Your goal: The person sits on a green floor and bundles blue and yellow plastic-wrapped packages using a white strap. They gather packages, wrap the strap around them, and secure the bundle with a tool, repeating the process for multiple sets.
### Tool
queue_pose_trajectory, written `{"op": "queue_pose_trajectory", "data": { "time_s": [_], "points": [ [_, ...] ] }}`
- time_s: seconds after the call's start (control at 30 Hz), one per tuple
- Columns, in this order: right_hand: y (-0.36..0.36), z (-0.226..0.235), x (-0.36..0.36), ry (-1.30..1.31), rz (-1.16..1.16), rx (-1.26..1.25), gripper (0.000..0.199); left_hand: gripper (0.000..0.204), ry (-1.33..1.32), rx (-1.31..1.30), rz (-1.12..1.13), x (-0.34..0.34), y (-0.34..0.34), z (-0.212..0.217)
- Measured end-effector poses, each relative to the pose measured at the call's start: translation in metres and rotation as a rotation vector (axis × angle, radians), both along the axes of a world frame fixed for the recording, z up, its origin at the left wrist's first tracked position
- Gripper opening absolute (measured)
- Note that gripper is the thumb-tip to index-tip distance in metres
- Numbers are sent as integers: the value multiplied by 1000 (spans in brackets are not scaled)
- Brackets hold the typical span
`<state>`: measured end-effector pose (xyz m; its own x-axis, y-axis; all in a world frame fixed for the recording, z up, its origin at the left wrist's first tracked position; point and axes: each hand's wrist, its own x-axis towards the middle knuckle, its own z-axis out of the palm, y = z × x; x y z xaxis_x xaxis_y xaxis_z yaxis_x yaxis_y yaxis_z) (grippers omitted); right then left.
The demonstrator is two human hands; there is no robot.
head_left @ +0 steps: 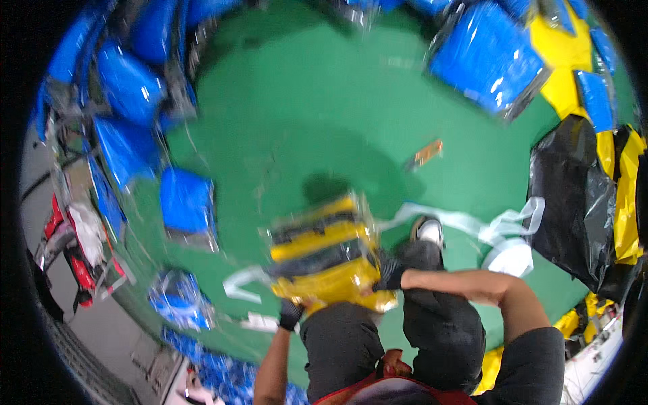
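Observation:
A stack of yellow and black plastic-wrapped packages sits in front of my knees, its layers alternating in colour and its clear film shiny. My left hand, in a dark glove, is closed on its near left corner. On the near right side, my right hand, also in a dark glove, grips the edge. Motion blur softens the fingers, and some are hidden by the stack. A white strap runs from the stack's right side past my shoe, and another strap end comes out at its left.
Wrapped blue packages lie at left and far right. A small orange and grey tool, blurred, lies on the green floor. A white strap roll is near a large black plastic-covered bundle at right.

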<state>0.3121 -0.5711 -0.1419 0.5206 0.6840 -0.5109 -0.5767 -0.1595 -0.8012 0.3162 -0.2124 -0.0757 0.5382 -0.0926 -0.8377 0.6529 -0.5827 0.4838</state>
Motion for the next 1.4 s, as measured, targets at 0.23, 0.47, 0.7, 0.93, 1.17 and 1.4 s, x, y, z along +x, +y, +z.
{"op": "queue_pose_trajectory", "data": {
  "time_s": [0.23,0.47,0.7,0.93,1.17,1.4],
  "points": [
    [-24,-25,19,210,119,-217,81,35,-11,173,-225,17,-21,-43],
    [-105,44,66,450,96,-234,76,42,-44,244,-423,44,-17,-42],
    [-250,218,103,-248,-1281,-950,35,46,-22,251,-920,104,17,-32],
    [-215,373,176,-118,-1466,-506,25,49,-376,143,-693,305,-47,59],
    [-230,368,446,-588,-1059,-670,38,49,-762,-18,-434,562,-283,164],
    [-359,296,715,-425,-1704,-765,60,45,-441,-242,106,753,-362,87]
  ]
}}
